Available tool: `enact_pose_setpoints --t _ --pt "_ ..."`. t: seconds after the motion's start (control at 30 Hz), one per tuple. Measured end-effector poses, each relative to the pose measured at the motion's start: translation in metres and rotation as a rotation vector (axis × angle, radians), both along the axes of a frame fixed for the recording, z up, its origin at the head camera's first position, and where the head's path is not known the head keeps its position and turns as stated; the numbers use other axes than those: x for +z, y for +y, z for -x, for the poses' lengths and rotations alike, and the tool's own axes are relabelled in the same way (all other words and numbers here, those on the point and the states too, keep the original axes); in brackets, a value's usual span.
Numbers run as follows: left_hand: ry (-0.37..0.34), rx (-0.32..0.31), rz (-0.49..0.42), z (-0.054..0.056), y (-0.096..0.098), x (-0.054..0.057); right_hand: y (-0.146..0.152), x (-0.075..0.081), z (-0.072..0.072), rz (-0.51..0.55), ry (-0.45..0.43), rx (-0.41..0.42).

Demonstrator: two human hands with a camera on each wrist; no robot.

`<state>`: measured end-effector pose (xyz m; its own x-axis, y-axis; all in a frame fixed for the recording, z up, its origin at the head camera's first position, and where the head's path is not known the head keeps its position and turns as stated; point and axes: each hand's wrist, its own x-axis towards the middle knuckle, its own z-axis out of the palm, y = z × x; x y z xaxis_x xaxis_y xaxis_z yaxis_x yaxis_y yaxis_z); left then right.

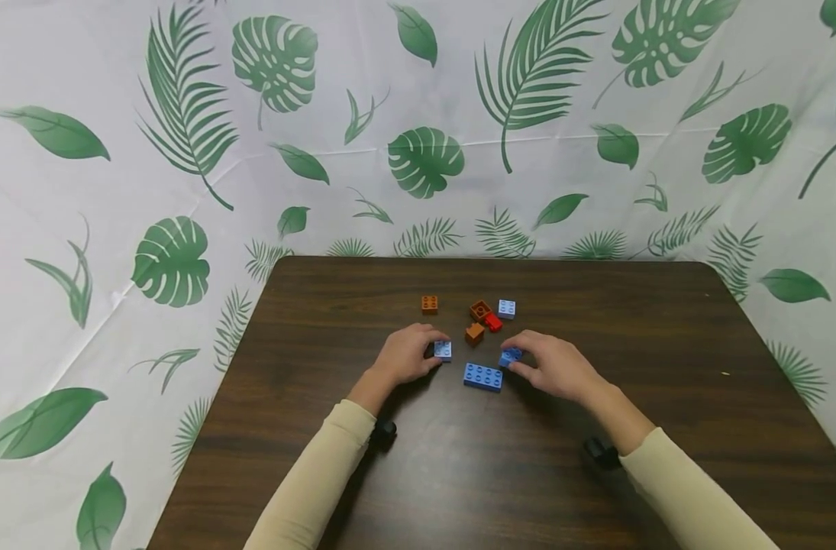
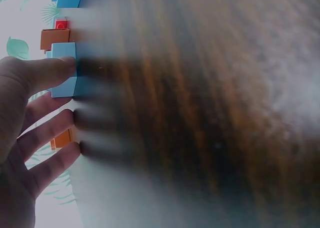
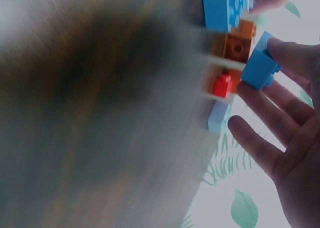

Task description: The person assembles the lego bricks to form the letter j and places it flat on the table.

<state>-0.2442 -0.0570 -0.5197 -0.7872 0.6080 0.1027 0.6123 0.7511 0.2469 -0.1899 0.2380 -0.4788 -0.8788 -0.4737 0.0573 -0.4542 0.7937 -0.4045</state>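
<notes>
My left hand (image 1: pixel 405 354) pinches a light blue toy building brick (image 1: pixel 442 351) between thumb and fingers, near the tabletop. In the left wrist view, the thumb lies across the face of this light blue brick (image 2: pixel 64 85). My right hand (image 1: pixel 553 365) holds a small blue brick (image 1: pixel 510 357) between thumb and fingers. The right wrist view shows this blue brick (image 3: pixel 260 62) tilted, its studs facing the palm. Between the hands, slightly nearer to me, a long blue brick (image 1: pixel 482 377) lies studs up on the table.
Beyond the hands lie an orange-brown brick (image 1: pixel 429 305), another one (image 1: pixel 481 310), a smaller one (image 1: pixel 475 334), a red brick (image 1: pixel 494 322) and a pale blue brick (image 1: pixel 506 308). The dark wooden table (image 1: pixel 472 489) ends at a leaf-patterned white cloth (image 1: pixel 363 84).
</notes>
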Motion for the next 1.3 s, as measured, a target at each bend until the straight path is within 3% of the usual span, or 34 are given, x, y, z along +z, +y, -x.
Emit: enact_pose_setpoints --t 0.27,0.67,0.83,1.3 --pt "-0.003 0.004 -0.001 0.001 0.001 0.003 -0.011 -0.011 -0.02 -0.013 0.038 0.041" --pt "-0.021 0.022 -0.014 0.0 0.004 0.001 -0.017 -0.018 -0.025 -0.083 0.123 0.055" --pt "-0.005 0.022 -0.016 0.001 0.005 0.001 -0.02 -0.019 -0.019 -0.113 0.158 0.05" --pt "0.008 0.033 -0.014 0.004 0.005 -0.004 -0.023 -0.015 0.007 -0.149 0.12 0.068"
